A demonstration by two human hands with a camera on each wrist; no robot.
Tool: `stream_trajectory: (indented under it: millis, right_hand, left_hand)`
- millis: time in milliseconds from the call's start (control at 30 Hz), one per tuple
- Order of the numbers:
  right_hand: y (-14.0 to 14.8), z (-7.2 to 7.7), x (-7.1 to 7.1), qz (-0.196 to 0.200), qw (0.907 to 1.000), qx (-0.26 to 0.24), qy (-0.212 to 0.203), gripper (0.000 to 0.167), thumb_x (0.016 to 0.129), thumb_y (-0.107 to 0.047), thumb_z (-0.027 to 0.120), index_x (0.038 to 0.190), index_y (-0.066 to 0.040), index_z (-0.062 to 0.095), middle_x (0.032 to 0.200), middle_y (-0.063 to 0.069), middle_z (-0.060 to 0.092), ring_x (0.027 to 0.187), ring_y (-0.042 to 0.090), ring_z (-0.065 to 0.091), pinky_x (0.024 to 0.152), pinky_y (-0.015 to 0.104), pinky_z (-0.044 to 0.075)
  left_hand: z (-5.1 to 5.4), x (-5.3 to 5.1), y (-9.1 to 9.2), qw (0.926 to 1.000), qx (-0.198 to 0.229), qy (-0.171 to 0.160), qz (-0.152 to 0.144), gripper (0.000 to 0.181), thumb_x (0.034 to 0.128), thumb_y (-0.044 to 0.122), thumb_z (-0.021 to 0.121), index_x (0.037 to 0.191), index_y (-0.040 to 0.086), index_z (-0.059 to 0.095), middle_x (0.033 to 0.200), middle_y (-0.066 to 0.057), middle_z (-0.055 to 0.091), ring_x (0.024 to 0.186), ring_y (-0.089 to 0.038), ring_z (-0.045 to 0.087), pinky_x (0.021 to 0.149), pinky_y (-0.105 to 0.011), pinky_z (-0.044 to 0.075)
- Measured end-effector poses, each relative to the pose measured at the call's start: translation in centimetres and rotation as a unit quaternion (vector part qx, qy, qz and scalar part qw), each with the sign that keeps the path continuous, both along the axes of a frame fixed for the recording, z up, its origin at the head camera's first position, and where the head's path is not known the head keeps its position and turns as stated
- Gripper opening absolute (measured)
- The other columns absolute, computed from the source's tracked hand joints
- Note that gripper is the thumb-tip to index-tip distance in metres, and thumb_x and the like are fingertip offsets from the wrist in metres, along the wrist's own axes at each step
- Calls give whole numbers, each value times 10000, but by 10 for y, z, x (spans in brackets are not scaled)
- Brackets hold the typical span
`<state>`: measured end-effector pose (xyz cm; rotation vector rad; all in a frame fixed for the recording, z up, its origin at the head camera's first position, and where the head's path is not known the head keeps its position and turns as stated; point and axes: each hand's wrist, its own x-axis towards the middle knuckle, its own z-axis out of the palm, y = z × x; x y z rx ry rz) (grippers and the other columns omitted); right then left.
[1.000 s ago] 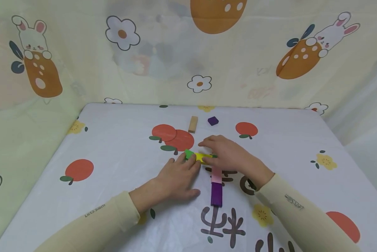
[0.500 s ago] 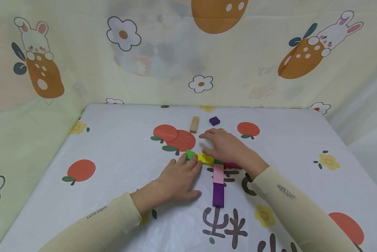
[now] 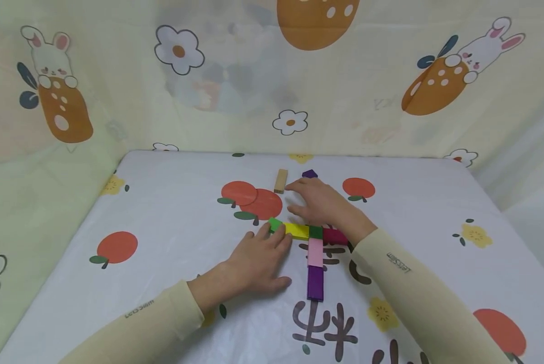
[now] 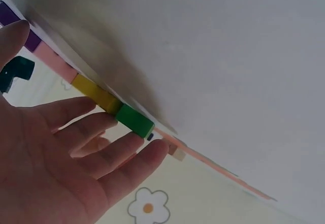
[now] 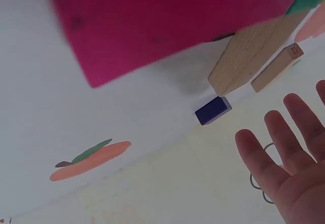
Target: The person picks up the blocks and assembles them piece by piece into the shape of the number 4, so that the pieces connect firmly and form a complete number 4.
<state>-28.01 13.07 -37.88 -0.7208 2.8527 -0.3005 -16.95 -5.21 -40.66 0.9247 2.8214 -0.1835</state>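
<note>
Wooden blocks form a T on the cloth: a light green block (image 4: 135,120), a yellow block (image 3: 296,231), a dark green block (image 3: 315,232) and a magenta block (image 3: 334,236) across, with a pink block (image 3: 315,252) and a purple block (image 3: 315,283) down. My left hand (image 3: 255,262) rests its extended fingertips against the light green and yellow blocks. Above the crossbar, my right hand (image 3: 323,203) hovers with spread fingers, holding nothing visible. In the right wrist view, a plain wood block (image 5: 256,54) stands beyond the magenta one; the hand hides it from the head view.
Farther back lie another plain wood block (image 3: 281,181) and a dark purple block (image 3: 310,173), partly covered by the right hand. A patterned cloth (image 3: 171,202) covers the table, and a printed curtain (image 3: 235,91) hangs behind it.
My right hand has lifted off the crossbar and moved away toward the back, uncovering the dark green and magenta blocks. My left hand has stayed in place.
</note>
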Motion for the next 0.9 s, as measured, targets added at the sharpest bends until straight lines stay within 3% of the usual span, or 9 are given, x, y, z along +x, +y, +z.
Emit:
stream_trajectory:
  millis: [567,900]
  right_hand:
    - [-17,3,-30,-438,9990,113,-30,608,967,-367,672,1518,-154,528,1537,143,527,1434,386,456,1126,596,445]
    - [-23,-3,-44,-434,9989,156,-60,619,959,-382,663,1510,-133,531,1511,156,547,1369,407,495,1113,600,454]
  left_hand:
    - [-1,1,0,9999,97,-23,28,926,873,686,648,1606,183,387,1666,-79,371,1519,-377,366,1094,-538,491]
    - [-1,1,-1,9999,102,-17,6,924,876,691,640,1608,186,387,1667,-76,369,1520,-375,367,1090,-533,495]
